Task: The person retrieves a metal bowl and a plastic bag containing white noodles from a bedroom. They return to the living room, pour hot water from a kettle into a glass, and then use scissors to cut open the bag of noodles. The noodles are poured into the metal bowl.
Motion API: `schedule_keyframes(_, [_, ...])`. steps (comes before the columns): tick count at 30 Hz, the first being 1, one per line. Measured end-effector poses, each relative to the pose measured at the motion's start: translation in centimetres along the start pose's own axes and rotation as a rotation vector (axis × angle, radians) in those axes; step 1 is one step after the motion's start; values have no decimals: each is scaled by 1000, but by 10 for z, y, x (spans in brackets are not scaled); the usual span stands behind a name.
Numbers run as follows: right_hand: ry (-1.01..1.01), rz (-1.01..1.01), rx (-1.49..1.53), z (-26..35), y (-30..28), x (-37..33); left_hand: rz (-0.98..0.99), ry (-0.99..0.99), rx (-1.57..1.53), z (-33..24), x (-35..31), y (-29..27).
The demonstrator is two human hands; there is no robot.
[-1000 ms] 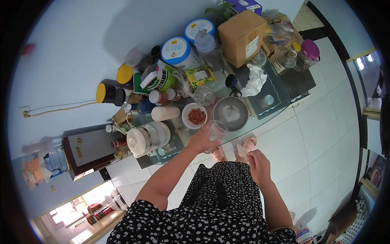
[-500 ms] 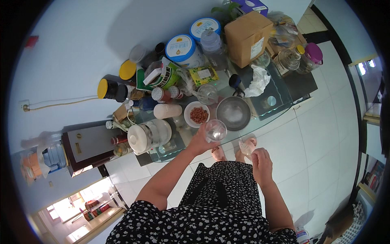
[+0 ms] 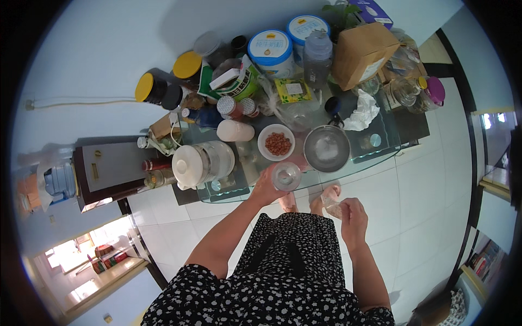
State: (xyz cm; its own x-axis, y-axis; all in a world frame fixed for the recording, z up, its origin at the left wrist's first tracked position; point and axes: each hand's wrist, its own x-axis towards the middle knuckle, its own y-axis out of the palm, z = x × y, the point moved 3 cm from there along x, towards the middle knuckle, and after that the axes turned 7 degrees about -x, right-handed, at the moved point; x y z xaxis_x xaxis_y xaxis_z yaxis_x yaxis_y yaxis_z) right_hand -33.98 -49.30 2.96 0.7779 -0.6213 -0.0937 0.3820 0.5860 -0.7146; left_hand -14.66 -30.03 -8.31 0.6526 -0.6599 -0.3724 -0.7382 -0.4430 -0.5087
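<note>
In my left hand (image 3: 265, 188) is a clear cup (image 3: 287, 176), fingers wrapped round its side, held over the near edge of the glass table. Just beyond the cup stands a white bowl (image 3: 262, 142) of reddish-brown peanuts (image 3: 278, 144), with a grey round pan (image 3: 327, 149) to its right. My right hand (image 3: 354, 216) is closed in front of the table, to the right of the cup. From its fingertips a thin see-through piece (image 3: 330, 204) sticks out toward the left; its kind is unclear.
A glass jug with a white lid (image 3: 189, 165) and a white bottle (image 3: 235, 131) stand left of the bowl. Behind are blue-and-white tubs (image 3: 270, 48), a cardboard box (image 3: 365, 54), a black ladle (image 3: 333, 106) and crumpled white paper (image 3: 363, 110). The table's glass edge (image 3: 375, 159) curves at the right.
The view has shifted, so the table's things sit farther right and higher. Relative to the bowl, the cup in my left hand has come slightly nearer and left. Both hands keep their grip.
</note>
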Motion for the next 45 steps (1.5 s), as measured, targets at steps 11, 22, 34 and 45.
schedule_keyframes(11, [180, -3, 213, 2, 10, 3, -53, 126, -118, 15, 15, 9])
schedule_keyframes(22, [169, -9, 288, 20, 18, 4, -107, 119, -35, 18, 12, 2])
schedule_keyframes(34, [-287, 68, -135, 60, 23, 10, -160, 197, -75, 15, -45, -30])
schedule_keyframes(45, [-321, 135, 167, 73, 38, 11, 253, 334, -379, -82, -80, -21])
